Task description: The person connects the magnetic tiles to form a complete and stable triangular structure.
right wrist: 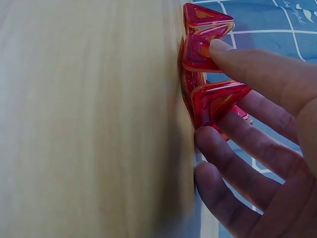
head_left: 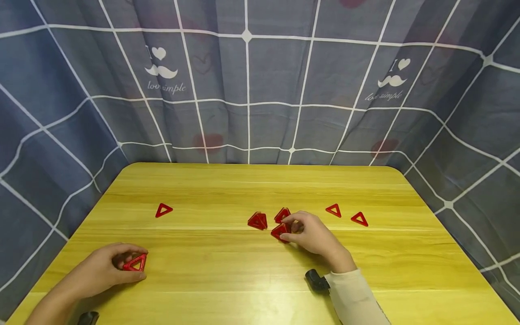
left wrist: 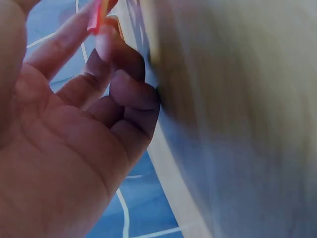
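My left hand [head_left: 103,268] pinches a red triangular frame tile [head_left: 144,262] between thumb and fingers at the left of the table. Only a sliver of that tile shows at the top of the left wrist view. Near the table's middle, the thumb and fingers of my right hand [head_left: 314,234] grip a red pyramid of triangular tiles [head_left: 277,232]. Just behind it stands another red pyramid [head_left: 280,213], partly covered by the index finger. To its left is a third red tile cluster [head_left: 256,220]. In the right wrist view the red pieces [right wrist: 198,54] stand in a row, close together.
One loose red triangle [head_left: 159,210] lies flat at the back left. Two more, a red triangle [head_left: 338,210] and another red triangle [head_left: 359,222], lie to the right. The wooden table [head_left: 211,280] meets a blue-grey checked curtain [head_left: 268,126] behind and at both sides.
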Motion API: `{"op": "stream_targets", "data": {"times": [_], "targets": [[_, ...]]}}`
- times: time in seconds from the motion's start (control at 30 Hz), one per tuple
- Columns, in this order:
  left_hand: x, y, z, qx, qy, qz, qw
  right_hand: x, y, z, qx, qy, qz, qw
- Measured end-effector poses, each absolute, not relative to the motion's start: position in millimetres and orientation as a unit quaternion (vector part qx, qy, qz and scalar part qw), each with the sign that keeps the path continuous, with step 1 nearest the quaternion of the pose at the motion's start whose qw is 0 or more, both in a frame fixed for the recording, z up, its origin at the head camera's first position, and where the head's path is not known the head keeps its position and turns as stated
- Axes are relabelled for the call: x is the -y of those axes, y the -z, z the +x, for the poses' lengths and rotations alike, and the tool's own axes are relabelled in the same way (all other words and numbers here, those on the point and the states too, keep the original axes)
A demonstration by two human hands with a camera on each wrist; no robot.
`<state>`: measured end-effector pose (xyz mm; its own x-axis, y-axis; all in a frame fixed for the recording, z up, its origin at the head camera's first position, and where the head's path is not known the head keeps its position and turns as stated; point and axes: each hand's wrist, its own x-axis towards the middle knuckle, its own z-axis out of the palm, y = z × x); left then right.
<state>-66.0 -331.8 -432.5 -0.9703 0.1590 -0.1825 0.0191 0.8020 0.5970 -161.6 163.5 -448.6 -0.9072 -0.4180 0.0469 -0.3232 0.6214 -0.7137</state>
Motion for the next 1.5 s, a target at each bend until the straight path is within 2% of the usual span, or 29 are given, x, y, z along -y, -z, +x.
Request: {"op": "stream_targets", "data": {"times": [0.2, 0.4, 0.67, 0.87, 1.07, 1.2, 1.3, 1.5], "targets": [[328, 433, -68, -0.952, -0.287, 0.028, 0.103, -163, 449, -162, -0.899, 0.383, -0.201, 0.067], [331, 433, -70, -0.951, -0.287, 0.010, 0.115, -163, 449, -162, -0.897, 0.388, -0.196, 0.073], [340, 432, -71, -0.925, -0.334, 0.050, 0.174, -165, 451, -161, -0.898, 0.387, -0.197, 0.072], [330, 429, -72, -0.918, -0.351, 0.078, 0.166, -166, 450, -161, -0.898, 0.385, -0.198, 0.071], [302, 416, -84, -0.917, -0.368, 0.068, 0.139, -166, 450, -161, -0.899, 0.383, -0.199, 0.068], [275, 406, -96, -0.917, -0.368, 0.093, 0.120, -165, 449, -162, -0.899, 0.384, -0.199, 0.069], [245, 404, -106, -0.914, -0.370, 0.125, 0.111, -165, 448, -162, -0.898, 0.385, -0.199, 0.069], [172, 405, -121, -0.895, -0.390, 0.180, 0.125, -166, 448, -163, -0.897, 0.386, -0.202, 0.068]]}}
